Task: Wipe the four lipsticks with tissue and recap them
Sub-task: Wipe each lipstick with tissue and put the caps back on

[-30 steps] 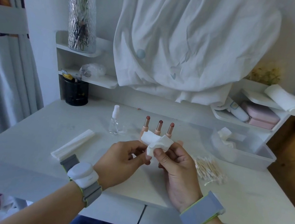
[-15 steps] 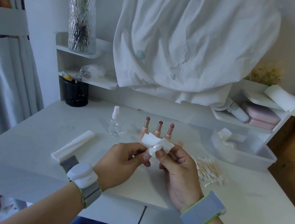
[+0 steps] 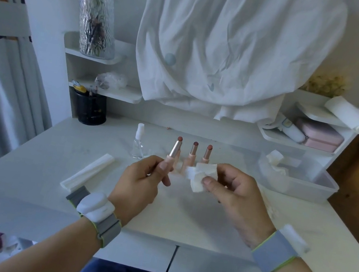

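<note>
My left hand [image 3: 141, 182] grips an uncapped pink lipstick [image 3: 174, 150] by its base, upright above the white table [image 3: 183, 215], its reddish tip bare. My right hand [image 3: 235, 193] pinches a crumpled white tissue [image 3: 201, 175] just right of it, apart from the stick. Two more uncapped lipsticks [image 3: 192, 156] [image 3: 207, 152] stand behind the hands. A pink base shows right behind the held lipstick; I cannot tell whether it is another one. No caps are visible.
A small clear spray bottle [image 3: 138, 144] stands left of the lipsticks. A folded tissue strip [image 3: 88, 173] lies at the left. A clear plastic bin [image 3: 297, 183] with used tissues sits at the right. A black pen cup [image 3: 90, 108] and shelves line the back.
The tissue was wrapped round the lipstick between both hands. Now the hands have parted: the right drew the tissue off to the right, and the left holds the bared lipstick.
</note>
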`<state>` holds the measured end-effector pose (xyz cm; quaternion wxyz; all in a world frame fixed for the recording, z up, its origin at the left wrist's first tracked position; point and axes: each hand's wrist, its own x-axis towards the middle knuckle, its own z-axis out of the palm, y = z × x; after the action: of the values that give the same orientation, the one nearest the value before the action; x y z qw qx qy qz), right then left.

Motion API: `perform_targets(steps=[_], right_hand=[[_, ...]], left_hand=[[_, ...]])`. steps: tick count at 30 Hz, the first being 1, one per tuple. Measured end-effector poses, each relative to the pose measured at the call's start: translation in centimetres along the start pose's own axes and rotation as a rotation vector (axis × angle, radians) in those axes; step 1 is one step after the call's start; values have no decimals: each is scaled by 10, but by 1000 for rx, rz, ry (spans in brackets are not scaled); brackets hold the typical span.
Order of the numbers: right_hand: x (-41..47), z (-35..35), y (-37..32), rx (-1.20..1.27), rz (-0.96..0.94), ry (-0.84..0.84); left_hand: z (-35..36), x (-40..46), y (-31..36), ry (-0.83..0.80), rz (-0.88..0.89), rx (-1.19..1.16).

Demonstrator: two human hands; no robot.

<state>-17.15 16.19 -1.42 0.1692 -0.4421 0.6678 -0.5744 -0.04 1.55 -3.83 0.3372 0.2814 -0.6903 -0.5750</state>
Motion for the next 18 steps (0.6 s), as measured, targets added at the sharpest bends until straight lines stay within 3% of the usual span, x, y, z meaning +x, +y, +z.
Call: perform_targets(steps=[4,7,9,18], right_hand=[[-4,0,-1,-494,-168,-77],[-9,8,7,-716,-373,-93],[-11,12,13,-738,-406,-108],[-10,9,9,-523,-200,-50]], left_hand=[[2,-1,-1,-23,17,25],[1,-1,-1,-12,25,41],[0,0,-2,-7,31,50],[0,1,-5,-23,36,48]])
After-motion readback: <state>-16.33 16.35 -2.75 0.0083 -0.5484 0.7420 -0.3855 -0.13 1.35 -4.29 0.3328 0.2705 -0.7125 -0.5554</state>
